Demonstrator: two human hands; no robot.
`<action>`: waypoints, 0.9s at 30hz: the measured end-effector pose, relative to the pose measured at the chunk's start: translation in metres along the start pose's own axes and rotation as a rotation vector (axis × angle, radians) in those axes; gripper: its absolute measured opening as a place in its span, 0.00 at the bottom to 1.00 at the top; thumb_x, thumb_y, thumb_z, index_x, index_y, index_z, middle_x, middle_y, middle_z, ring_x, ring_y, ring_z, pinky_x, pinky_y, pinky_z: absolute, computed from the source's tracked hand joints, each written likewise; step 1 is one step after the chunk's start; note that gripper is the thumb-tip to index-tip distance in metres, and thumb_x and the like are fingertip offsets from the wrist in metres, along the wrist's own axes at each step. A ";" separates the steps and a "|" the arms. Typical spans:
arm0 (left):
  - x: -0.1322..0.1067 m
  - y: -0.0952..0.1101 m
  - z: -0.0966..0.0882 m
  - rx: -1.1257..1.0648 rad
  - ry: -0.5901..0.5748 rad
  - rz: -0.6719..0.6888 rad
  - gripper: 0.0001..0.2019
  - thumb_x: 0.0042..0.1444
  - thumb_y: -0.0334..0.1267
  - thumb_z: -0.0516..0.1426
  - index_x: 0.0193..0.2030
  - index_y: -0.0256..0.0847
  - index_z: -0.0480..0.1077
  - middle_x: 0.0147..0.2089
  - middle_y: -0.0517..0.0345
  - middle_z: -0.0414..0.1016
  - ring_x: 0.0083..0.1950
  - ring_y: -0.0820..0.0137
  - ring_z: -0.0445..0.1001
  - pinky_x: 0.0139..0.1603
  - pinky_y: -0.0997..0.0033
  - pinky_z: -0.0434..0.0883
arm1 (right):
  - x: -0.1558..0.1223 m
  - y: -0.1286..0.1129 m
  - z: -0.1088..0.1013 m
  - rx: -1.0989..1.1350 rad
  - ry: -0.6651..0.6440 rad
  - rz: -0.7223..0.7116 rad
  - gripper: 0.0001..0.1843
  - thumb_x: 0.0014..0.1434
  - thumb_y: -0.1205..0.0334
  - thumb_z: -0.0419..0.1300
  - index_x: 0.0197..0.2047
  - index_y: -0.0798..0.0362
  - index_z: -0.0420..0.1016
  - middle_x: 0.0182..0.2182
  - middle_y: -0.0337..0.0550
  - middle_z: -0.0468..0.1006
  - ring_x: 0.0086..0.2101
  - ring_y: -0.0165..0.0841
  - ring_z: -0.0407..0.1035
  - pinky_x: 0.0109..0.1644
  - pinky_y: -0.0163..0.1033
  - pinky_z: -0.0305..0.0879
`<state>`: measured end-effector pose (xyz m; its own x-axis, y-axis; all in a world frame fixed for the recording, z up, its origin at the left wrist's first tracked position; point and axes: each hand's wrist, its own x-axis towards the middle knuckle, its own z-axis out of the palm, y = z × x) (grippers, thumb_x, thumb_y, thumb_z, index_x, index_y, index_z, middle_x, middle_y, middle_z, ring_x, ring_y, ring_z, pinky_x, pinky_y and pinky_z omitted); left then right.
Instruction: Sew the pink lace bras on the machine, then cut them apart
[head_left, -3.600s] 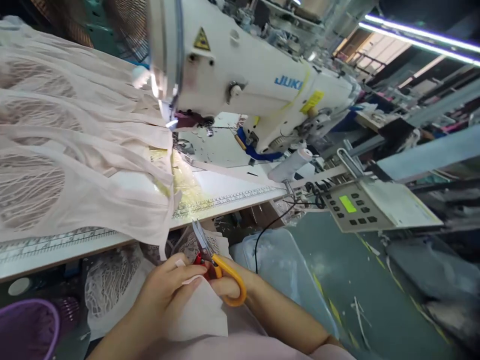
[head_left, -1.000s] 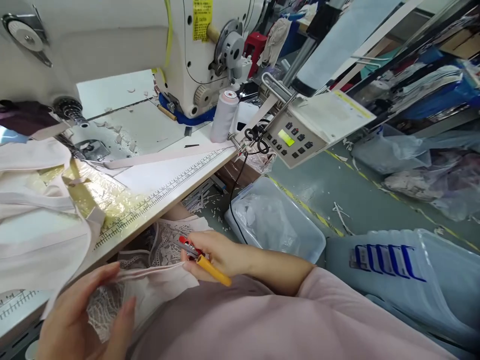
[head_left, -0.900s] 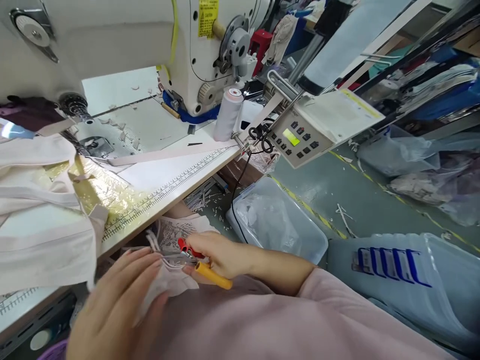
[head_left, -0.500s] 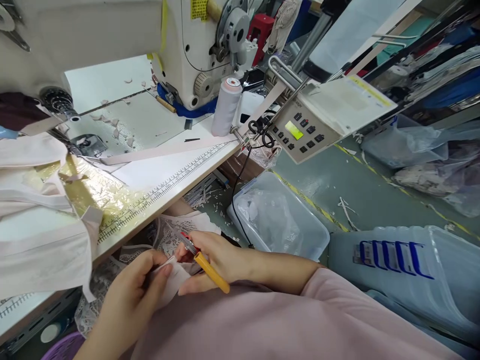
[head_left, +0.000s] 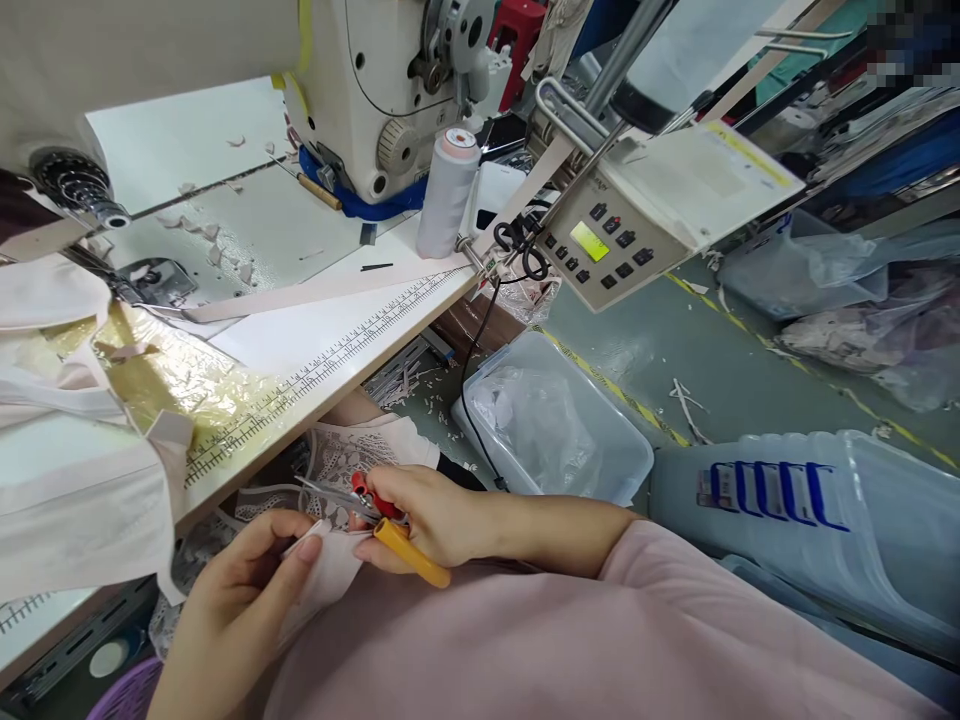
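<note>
My left hand (head_left: 244,595) pinches the edge of a pale pink fabric piece (head_left: 334,570) between thumb and fingers, low in front of my body. Just to its right, my right hand (head_left: 439,515) is closed around a pair of scissors (head_left: 367,508) with one red and one yellow handle. The blades point left, slightly parted, above the pinched fabric edge. Whether they touch the cloth I cannot tell. Behind both hands, white lace fabric (head_left: 341,455) hangs below the table edge.
A sewing machine (head_left: 375,120) stands on the ruler-marked table (head_left: 322,390), with a thread cone (head_left: 448,195) and light garment pieces (head_left: 90,510) on it. A control box (head_left: 600,245) juts out at the right. Plastic bins (head_left: 630,470) stand on the floor.
The scissors have turned so their blades now show pointing left, above the fabric edge. Both hands have shifted slightly left, and the view has tilted a little.
</note>
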<state>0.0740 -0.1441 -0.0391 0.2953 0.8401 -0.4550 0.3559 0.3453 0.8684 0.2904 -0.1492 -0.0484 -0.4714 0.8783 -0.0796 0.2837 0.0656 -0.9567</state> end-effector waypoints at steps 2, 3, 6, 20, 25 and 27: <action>-0.001 -0.001 0.002 -0.044 0.005 -0.042 0.18 0.50 0.55 0.61 0.31 0.41 0.71 0.22 0.63 0.69 0.21 0.77 0.62 0.20 0.83 0.60 | 0.000 0.000 -0.004 0.040 -0.030 0.014 0.22 0.51 0.57 0.65 0.28 0.49 0.50 0.29 0.36 0.70 0.26 0.26 0.60 0.28 0.32 0.57; -0.001 0.000 0.003 -0.065 0.005 -0.059 0.18 0.50 0.56 0.61 0.31 0.41 0.71 0.21 0.63 0.68 0.21 0.78 0.61 0.19 0.82 0.59 | 0.000 0.001 -0.007 0.074 -0.062 0.015 0.22 0.52 0.55 0.64 0.29 0.50 0.51 0.30 0.36 0.71 0.27 0.26 0.62 0.29 0.32 0.59; -0.002 0.002 0.007 -0.108 -0.016 -0.069 0.19 0.50 0.56 0.61 0.30 0.40 0.71 0.21 0.63 0.67 0.21 0.78 0.60 0.19 0.81 0.58 | 0.004 0.010 -0.021 0.090 -0.231 0.004 0.27 0.49 0.45 0.67 0.32 0.50 0.54 0.34 0.39 0.71 0.31 0.28 0.66 0.33 0.33 0.64; -0.006 0.015 0.028 -0.217 0.140 -0.116 0.19 0.48 0.55 0.61 0.28 0.39 0.68 0.18 0.68 0.60 0.21 0.78 0.53 0.22 0.79 0.53 | -0.001 0.004 -0.042 -0.663 -0.623 0.088 0.28 0.53 0.33 0.59 0.32 0.53 0.63 0.31 0.42 0.72 0.29 0.33 0.65 0.28 0.34 0.51; -0.005 0.017 0.027 -0.217 0.156 -0.130 0.18 0.46 0.54 0.61 0.28 0.40 0.68 0.17 0.69 0.58 0.19 0.79 0.49 0.19 0.79 0.49 | 0.000 -0.002 -0.043 -0.733 -0.610 0.144 0.28 0.53 0.34 0.59 0.33 0.54 0.66 0.30 0.42 0.73 0.28 0.34 0.66 0.27 0.35 0.49; -0.004 0.019 0.027 -0.210 0.152 -0.138 0.18 0.45 0.54 0.61 0.27 0.40 0.68 0.17 0.69 0.59 0.18 0.79 0.48 0.17 0.79 0.46 | 0.000 -0.003 -0.044 -0.746 -0.606 0.146 0.27 0.55 0.35 0.58 0.33 0.54 0.66 0.29 0.42 0.73 0.27 0.33 0.66 0.27 0.35 0.48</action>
<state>0.1034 -0.1525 -0.0260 0.1154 0.8268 -0.5506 0.1879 0.5261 0.8294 0.3267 -0.1287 -0.0332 -0.6806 0.5223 -0.5139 0.7314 0.4421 -0.5192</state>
